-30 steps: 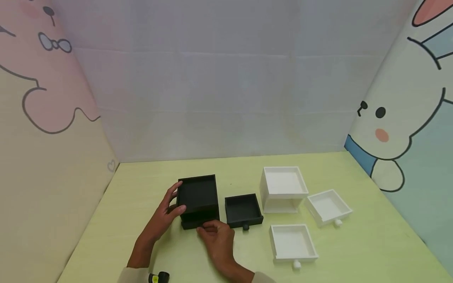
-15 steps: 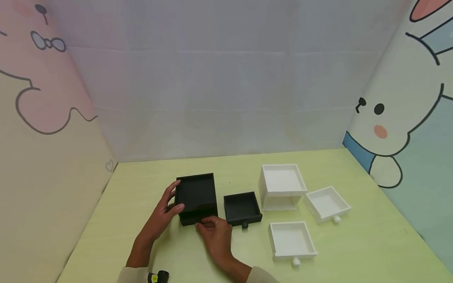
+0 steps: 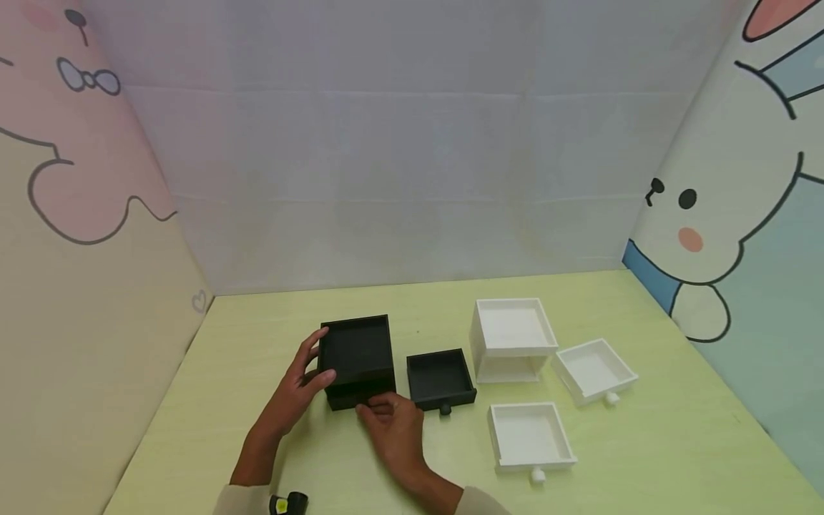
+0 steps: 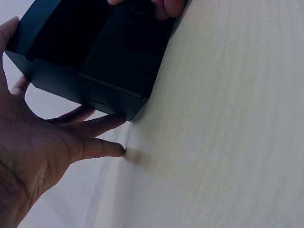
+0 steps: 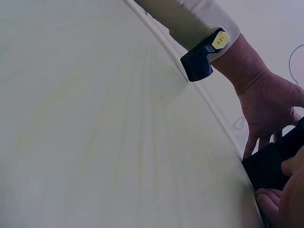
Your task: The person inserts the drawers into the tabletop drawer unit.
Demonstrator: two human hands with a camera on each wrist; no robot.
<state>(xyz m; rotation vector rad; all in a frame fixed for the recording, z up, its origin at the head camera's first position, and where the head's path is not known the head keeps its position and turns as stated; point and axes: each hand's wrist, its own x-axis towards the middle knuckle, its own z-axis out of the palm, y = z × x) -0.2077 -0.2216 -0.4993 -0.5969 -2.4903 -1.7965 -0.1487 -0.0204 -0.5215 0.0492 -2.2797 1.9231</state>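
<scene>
A black drawer cabinet (image 3: 356, 350) with a shallow tray top stands left of centre on the table. My left hand (image 3: 292, 393) rests on its left side, fingers spread, with thumb and index fingertip at the top rim. In the left wrist view the other fingers of the left hand (image 4: 52, 137) lie fairly straight against the cabinet's side wall. My right hand (image 3: 395, 433) is low at the front and pinches the round knob (image 4: 139, 7) of the lower drawer (image 4: 121, 52), which sits in the cabinet. The upper compartment looks dark and hollow in the left wrist view.
Just right of the cabinet lies a loose black drawer (image 3: 441, 379). Farther right stands a white cabinet (image 3: 517, 325) with an open front. Two loose white drawers (image 3: 533, 435) lie near it. Printed walls border the pale yellow-green table (image 3: 650, 443).
The lower black drawer, which stuck out a little at the front, has slid back into the cabinet with the right hand on it. The left hand stays on the cabinet; the view has shifted slightly.
</scene>
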